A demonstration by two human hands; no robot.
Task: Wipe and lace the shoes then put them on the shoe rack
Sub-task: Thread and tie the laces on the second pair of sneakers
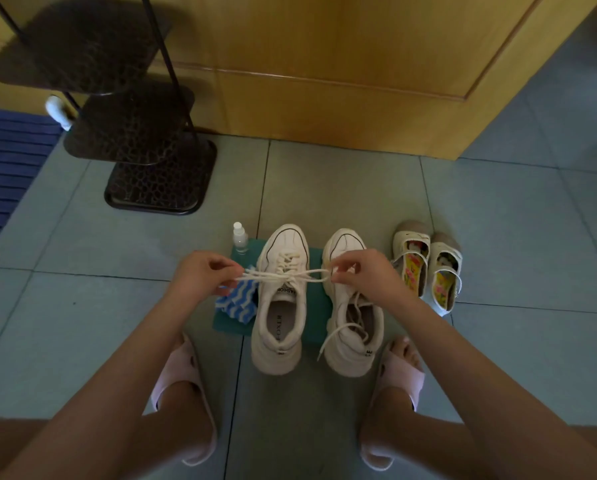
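Both hands work over the white sneaker point(279, 308), which stands toe-away on a teal mat point(229, 325) on the tiled floor point(324, 188). The left hand point(203, 273) has its fingers curled and pinches one loop of the cream lace point(269, 274). The right hand point(362, 271) pinches the other loop, and the lace runs taut between them across the tongue. Whether a knot has closed at the crossing is hard to make out.

The second sneaker point(353, 327) stands just beside the first, parallel to it. Its outer side hangs past the mat's right edge, and its own loose lace point(338, 332) trails over the collar. A blue-and-white striped cloth point(236, 304) lies at the mat's left edge, partly under the left hand. A small clear spray bottle point(240, 237) stands upright at the mat's far left corner. A pair of small patterned children's shoes point(426, 268) sits near the second sneaker's right side, off the mat.

The shoe rack point(141, 140), with dark tiered shelves on a slanted frame, stands well apart at the far left, against the wooden door point(359, 64). Bare tiles lie between the rack and the mat. A blue ribbed mat point(6, 168) fills the left margin. Feet in pink slippers point(182, 368) flank the sneakers' heels.
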